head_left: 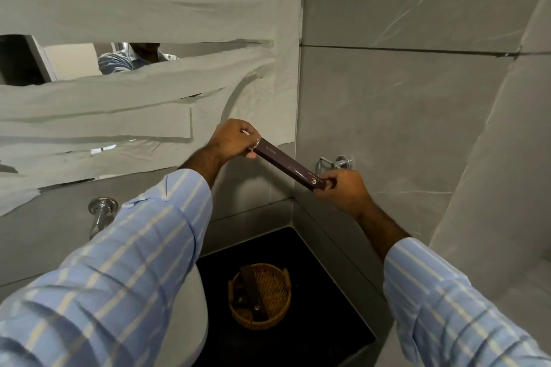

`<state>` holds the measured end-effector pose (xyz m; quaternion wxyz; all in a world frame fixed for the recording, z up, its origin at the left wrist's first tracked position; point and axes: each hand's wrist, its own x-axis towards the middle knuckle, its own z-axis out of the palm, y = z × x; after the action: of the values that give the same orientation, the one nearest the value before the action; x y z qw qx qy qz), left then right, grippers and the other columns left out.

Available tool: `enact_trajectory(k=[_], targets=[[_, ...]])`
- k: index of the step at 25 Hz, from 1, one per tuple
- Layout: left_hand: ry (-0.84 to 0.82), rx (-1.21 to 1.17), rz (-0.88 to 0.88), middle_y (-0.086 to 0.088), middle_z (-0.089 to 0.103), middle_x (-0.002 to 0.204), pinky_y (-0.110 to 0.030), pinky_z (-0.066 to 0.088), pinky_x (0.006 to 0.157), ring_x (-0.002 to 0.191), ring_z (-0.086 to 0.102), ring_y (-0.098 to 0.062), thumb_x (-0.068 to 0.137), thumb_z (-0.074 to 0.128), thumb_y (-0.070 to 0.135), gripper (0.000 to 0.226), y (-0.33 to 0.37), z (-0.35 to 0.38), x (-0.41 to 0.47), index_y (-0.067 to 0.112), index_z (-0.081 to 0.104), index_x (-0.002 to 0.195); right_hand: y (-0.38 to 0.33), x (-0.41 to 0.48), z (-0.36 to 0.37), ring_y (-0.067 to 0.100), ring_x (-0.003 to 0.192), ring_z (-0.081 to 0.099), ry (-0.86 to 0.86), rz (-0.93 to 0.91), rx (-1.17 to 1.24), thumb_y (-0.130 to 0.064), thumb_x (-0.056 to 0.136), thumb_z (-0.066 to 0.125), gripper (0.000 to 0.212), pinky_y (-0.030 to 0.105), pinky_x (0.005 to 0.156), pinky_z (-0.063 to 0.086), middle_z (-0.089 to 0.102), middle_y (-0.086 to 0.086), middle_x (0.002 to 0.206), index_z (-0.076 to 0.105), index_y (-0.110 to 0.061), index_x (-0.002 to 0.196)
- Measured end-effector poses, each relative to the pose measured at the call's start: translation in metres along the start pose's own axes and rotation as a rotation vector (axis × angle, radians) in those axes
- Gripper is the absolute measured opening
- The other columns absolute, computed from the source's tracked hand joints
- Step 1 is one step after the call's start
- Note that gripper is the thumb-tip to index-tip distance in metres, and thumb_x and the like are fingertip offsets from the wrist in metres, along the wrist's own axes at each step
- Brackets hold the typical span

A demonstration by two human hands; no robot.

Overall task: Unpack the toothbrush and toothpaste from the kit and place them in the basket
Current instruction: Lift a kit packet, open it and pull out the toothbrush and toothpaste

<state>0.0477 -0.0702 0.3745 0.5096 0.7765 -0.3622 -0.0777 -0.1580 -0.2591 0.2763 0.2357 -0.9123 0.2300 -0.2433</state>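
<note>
A long, narrow dark brown kit box (pixel 287 165) with small gold print is held up in the air in front of the grey wall. My left hand (pixel 234 140) pinches its upper end, where a bit of white sticks out from between the fingers. My right hand (pixel 343 191) grips the lower end, thumb over the gold logo. Far below, a round wicker basket (pixel 280 311) stands on the black counter with two dark brown boxes (pixel 252 292) lying inside it.
Black counter (pixel 322 283) fills the corner between grey tiled walls. A white basin (pixel 201 301) edge shows under my left sleeve. A chrome tap (pixel 101 211) sits on the left wall, a chrome holder (pixel 335 162) behind the box. Paper strips cover the mirror (pixel 134 98).
</note>
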Motion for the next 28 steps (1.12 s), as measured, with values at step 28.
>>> enact_trajectory(k=[28], targets=[[0.083,-0.355,-0.156,-0.015,0.073,0.088,-0.043,0.061,0.083,0.091,0.069,-0.032,0.078,0.068,0.003,0.011,-0.073,0.013,-0.014,0.011,0.075,0.076,-0.081,0.04,0.057,0.031,0.084,0.075,-0.012,0.558,1.721,-0.003,0.095,0.062,0.012,0.036,0.078,0.062,0.075,0.023,0.091,0.062,0.002,0.105]])
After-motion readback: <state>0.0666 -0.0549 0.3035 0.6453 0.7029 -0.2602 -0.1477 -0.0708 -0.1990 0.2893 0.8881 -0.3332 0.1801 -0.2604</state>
